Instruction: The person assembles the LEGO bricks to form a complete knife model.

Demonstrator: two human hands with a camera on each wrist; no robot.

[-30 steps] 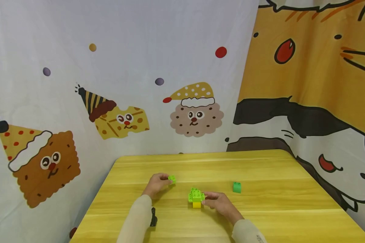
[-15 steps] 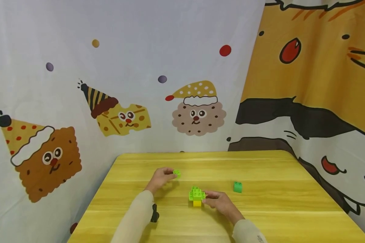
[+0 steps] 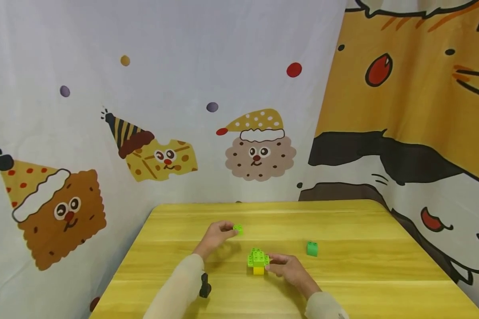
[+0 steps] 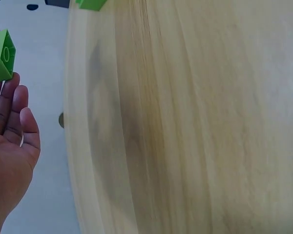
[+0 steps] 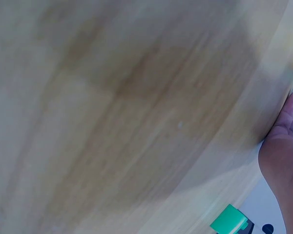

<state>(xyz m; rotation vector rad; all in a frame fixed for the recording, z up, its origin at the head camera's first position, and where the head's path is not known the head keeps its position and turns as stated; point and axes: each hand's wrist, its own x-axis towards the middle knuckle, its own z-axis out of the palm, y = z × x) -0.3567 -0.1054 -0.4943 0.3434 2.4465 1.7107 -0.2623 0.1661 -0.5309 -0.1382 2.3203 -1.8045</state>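
A patterned curtain point(image 3: 167, 57) hangs at the far side, behind my desk point(image 3: 363, 270). Over the desk, my left hand point(image 3: 215, 237) pinches the loose light-green brick between thumb and fingers, while my right hand point(image 3: 290, 269) has thumb and fingers at the right side of the stack point(image 3: 258, 260), apparently gripping it. That stack, light green over yellow, appears to stand upright on the desk between my hands. Smaller are the single bricks: my light-green brick point(image 3: 238, 228), farther and left of the stack, and a darker green brick point(image 3: 312, 249) to the right, touching neither hand.

To handle these well, I'd steady the stack low and lightly, level the light-green brick, line its edges up with any studs it meets, and press straight down so nothing tips.

Only my left wrist view shows that brick's hollow underside, with a round tube inside. My right wrist view catches the darker brick closer but just a green sliver by my fingertips; the head view alone gives the whole stack.
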